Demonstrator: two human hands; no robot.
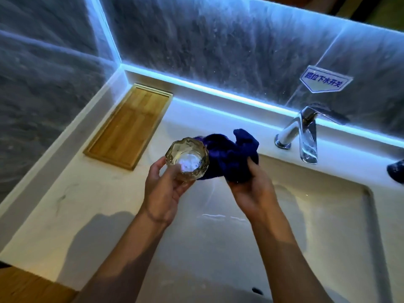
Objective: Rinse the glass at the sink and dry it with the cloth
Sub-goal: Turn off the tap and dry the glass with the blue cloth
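Above the left edge of the sink [369,206], the glass [187,161] sits in the left hand [162,193], its open mouth tipped toward the camera and its faceted wall catching the light. The fingers [175,186] of that hand wrap around its base and lower side, grasping it firmly. Just beside the glass, touching its right side, is the dark blue cloth [229,154], bunched up and gripped in the right hand [251,189], whose thumb presses into the folds. Both forearms reach in from the lower edge over the white basin. Behind and to the right, a chrome faucet [306,136] stands on the white counter [72,204], with a small label [325,80] on the grey wall above it. A wooden tray [129,125] lies on the counter at the left, well apart from the hands.
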